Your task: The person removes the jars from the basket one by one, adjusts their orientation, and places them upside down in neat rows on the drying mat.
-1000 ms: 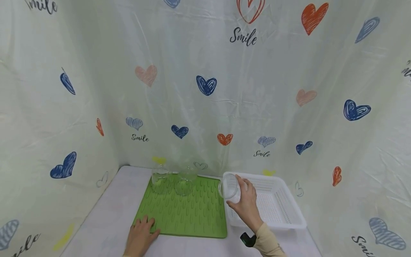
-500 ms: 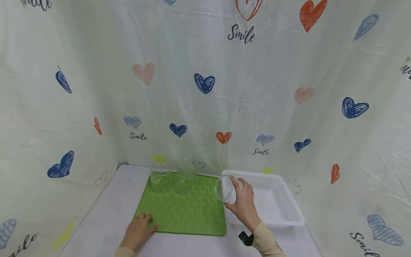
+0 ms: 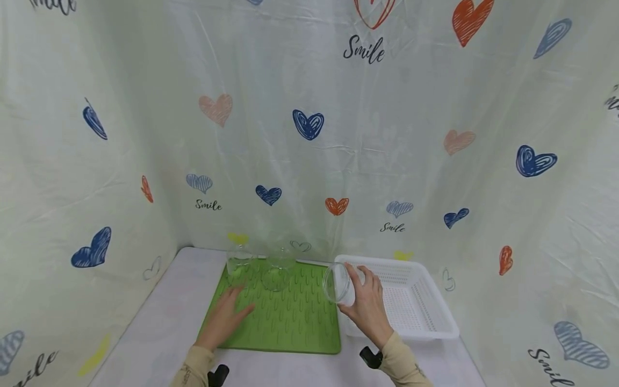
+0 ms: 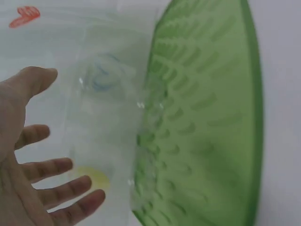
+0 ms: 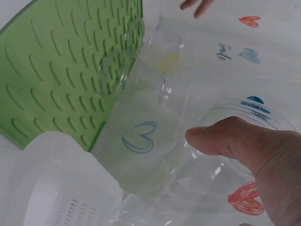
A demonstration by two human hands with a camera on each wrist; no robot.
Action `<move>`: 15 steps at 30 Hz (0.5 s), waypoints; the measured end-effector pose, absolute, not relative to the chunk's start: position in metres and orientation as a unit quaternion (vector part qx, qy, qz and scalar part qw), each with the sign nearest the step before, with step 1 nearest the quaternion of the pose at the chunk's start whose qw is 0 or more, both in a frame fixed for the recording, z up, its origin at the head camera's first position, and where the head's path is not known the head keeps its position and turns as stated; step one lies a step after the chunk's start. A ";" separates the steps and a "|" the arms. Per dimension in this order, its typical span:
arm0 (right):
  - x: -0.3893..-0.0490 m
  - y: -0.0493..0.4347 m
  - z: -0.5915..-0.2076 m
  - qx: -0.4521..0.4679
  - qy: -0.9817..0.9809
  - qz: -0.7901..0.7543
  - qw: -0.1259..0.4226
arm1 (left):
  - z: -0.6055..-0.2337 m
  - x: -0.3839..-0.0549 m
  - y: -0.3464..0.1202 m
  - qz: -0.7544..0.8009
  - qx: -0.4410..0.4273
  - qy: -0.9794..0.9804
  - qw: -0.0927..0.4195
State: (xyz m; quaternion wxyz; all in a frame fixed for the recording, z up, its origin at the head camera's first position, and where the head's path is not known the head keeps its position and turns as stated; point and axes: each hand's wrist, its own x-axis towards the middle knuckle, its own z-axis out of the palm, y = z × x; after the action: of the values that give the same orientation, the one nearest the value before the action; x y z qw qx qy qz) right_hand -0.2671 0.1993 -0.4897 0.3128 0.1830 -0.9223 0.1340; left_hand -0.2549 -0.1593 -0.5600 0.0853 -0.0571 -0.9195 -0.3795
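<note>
My right hand (image 3: 366, 309) grips a clear jar (image 3: 335, 284), thumb and fingers around its side. The jar is tipped, its round open end turned left over the boundary between green mat (image 3: 285, 333) and white basket. Ridged rings circle the jar near one end in the right wrist view. My left hand (image 3: 224, 317) hovers over the mat's left part with fingers spread, holding nothing; the left wrist view shows its palm (image 4: 14, 183) beside the mat. Just beyond its fingertips, two clear jars (image 3: 240, 264) stand at the mat's back left.
A white perforated basket (image 3: 447, 322) sits right of the mat, its left wall close to the mat's edge. White cloth (image 3: 164, 312) covers the table. Behind and on both sides hangs a pale curtain (image 3: 271, 145) printed with hearts.
My left hand has lifted from the mat's front left corner and moved forward toward the two standing jars. The right hand has turned the held jar's open end further left.
</note>
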 end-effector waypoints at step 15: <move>-0.267 0.200 -0.491 0.184 -0.918 0.119 0.330 | -0.494 -0.272 -0.075 -0.511 -0.223 -0.828 0.061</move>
State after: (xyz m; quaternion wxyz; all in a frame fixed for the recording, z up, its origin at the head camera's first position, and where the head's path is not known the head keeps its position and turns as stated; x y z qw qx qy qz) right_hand -0.2670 0.2004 -0.4906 0.3300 0.1845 -0.9181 0.1190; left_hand -0.2721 -0.0749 -0.4940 0.0615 -0.2234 -0.8281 -0.5105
